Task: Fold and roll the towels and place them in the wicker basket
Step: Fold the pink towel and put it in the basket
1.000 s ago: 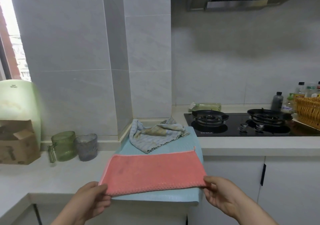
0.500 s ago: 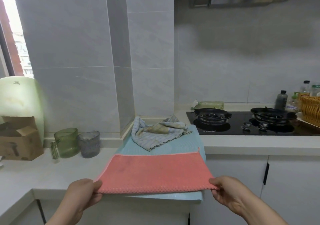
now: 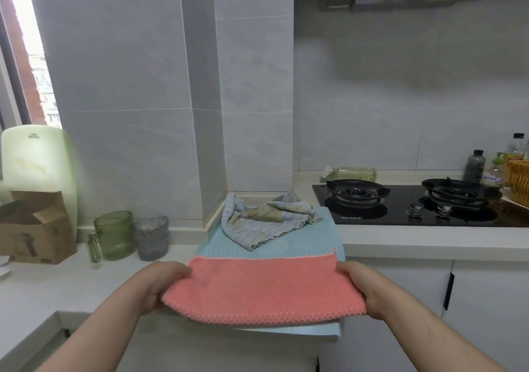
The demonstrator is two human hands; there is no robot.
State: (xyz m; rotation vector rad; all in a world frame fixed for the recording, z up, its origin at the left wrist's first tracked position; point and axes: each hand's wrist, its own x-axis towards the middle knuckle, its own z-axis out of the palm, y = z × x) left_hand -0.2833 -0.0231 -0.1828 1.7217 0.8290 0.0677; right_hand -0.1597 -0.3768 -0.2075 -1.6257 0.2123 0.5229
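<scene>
Pink towel (image 3: 263,288) looks folded into band, lies on mat (image 3: 309,240) at counter edge. Left hand (image 3: 160,285) and right hand (image 3: 363,288) grip its short ends, fingers curled under cloth. Rolling not yet done. Striped towel (image 3: 266,222) crumpled behind, unfolded. Basket (image 3: 519,182) far right, contents hidden.

Pink towel (image 3: 263,288) is looking like fuzzy waffle-weave cloth, and the crumpled striped towel (image 3: 266,224) is showing softer ribbed fabric. The blue mat (image 3: 310,241) underneath is looking smooth and matt. The black hob (image 3: 400,218) at right is gleaming glossy, and the wicker basket (image 3: 519,184) is showing rough weave.
</scene>
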